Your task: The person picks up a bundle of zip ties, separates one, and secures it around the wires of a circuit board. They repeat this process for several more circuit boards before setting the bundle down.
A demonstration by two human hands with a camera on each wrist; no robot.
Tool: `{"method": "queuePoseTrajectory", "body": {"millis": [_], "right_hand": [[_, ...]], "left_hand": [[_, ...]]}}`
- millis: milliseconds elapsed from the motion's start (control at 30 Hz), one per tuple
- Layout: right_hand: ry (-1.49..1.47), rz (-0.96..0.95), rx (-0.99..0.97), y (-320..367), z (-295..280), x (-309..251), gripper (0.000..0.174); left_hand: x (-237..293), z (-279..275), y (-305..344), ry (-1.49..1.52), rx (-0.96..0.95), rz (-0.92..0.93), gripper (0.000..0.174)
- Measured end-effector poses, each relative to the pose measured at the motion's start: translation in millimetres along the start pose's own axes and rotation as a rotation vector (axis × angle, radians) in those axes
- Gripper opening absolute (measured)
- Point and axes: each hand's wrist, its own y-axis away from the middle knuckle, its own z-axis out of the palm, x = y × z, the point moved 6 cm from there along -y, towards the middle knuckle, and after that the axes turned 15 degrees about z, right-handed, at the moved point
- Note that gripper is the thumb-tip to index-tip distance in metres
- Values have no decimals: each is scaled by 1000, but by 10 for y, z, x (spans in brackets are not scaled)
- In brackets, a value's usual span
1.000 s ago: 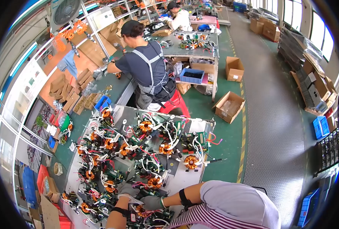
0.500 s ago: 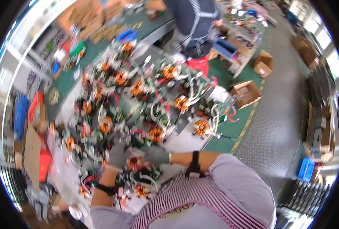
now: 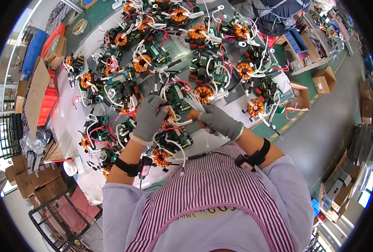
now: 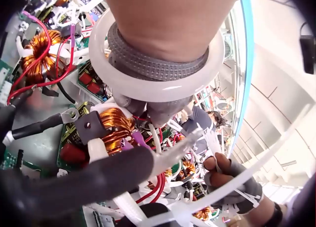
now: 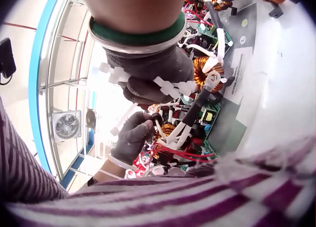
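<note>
In the head view, my gloved left hand (image 3: 150,119) is over a circuit board (image 3: 177,136) with a copper-wound coil. Its curled fingers pinch a cable (image 5: 158,124) of that board, seen in the right wrist view; the fingertips are partly hidden. My gloved right hand (image 3: 221,121), to the right, grips a bundle of white cable ties (image 3: 193,102). The heads and tails of the ties (image 4: 213,140) stick out of both sides of the fist in the left wrist view. Bare fingertips show through the right glove.
Several similar boards with orange coils (image 3: 141,64) and loose wires crowd the table (image 3: 71,138). A white tub (image 3: 70,168) stands at the left edge beside a floor fan (image 3: 75,239). Red bins (image 3: 48,107) and a cardboard sheet (image 3: 36,96) are farther left.
The head view has tilted down toward my hands and torso. My hands, close together among the boards before, are now apart, with the cable ties plainly visible in the right one.
</note>
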Motion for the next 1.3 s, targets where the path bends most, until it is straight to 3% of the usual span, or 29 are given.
{"method": "queuePoseTrajectory", "body": {"millis": [100, 233, 333, 433, 600, 700, 833, 933, 967, 1000, 1100, 1267, 1300], "right_hand": [[-14, -26, -77, 95, 119, -138, 28], [35, 21, -125, 123, 242, -214, 24], [90, -11, -147, 202, 321, -304, 24], [168, -35, -129, 220, 355, -336, 22], [231, -64, -132, 219, 415, -340, 29], [43, 23, -132, 171, 327, -263, 31], [-71, -42, -91, 144, 309, -250, 29], [-126, -52, 29, 139, 213, -282, 27], [-130, -58, 87, 111, 116, -254, 27], [-133, -64, 145, 67, 2, -217, 27], [-180, -34, -31, 52, 67, -284, 31], [-195, 16, -286, 135, 274, -291, 33], [-84, -25, -190, 153, 251, -320, 34]], "left_hand": [[83, 203, 154, 789, -78, -345, 26], [333, 219, 157, 1130, 26, -472, 28], [386, 224, 178, 1220, -12, -441, 27], [403, 229, 203, 1251, 119, -413, 25], [381, 167, 271, 1155, 158, -418, 22], [319, 116, 293, 1011, 177, -408, 18], [294, 74, 329, 934, 312, -411, 13], [230, 22, 341, 1240, 461, -423, 13], [259, -34, 304, 1374, 386, -310, 10], [285, -49, 300, 1346, 351, -330, 10], [349, -66, 287, 1236, 202, -358, 11], [312, -137, 209, 935, 190, -168, 10], [277, -147, 198, 840, 172, -116, 11]]}}
